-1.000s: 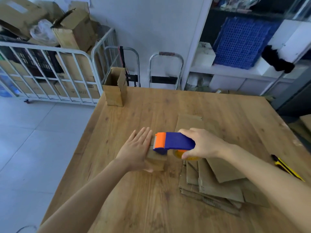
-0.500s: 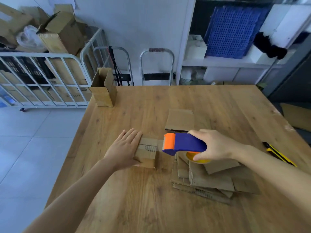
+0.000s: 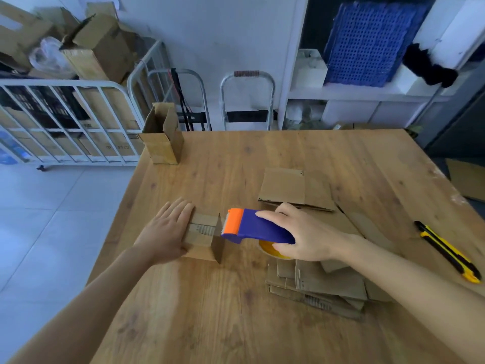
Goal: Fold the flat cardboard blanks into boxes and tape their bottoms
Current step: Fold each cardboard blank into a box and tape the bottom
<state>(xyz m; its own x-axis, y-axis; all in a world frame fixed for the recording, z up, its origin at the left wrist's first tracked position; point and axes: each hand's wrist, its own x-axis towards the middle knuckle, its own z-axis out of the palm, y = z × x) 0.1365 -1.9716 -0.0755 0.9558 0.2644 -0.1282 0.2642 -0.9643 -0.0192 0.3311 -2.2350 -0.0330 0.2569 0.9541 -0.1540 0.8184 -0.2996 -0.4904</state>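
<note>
Near the left edge of the wooden bench [image 3: 262, 324] sits a small cardboard box [image 3: 203, 239], lying with its taped side up. The left hand [image 3: 165, 232] rests flat on the box with its fingers [image 3: 181, 210] spread out straight, pressing down and gripping nothing. The right hand [image 3: 301, 235] is wrapped around a blue and orange tape dispenser [image 3: 252, 226], with the pointer finger laid along the top. The orange end with little teeth is at the right edge of the box, just above it; if it touches I cannot tell. A yellow tape roll [image 3: 267, 249] peeks out under the hand. Under the right arm lies a messy pile of flat cardboard blanks [image 3: 320, 282], and one more flat blank [image 3: 286, 187] lies just behind the hand. A yellow and black utility knife [image 3: 446, 252] lies near the right edge of the bench, well apart from the pile. A finished tall box [image 3: 162, 137] stands open at the far left corner. The front of the bench is bare wood, and the far middle is bare too.
</note>
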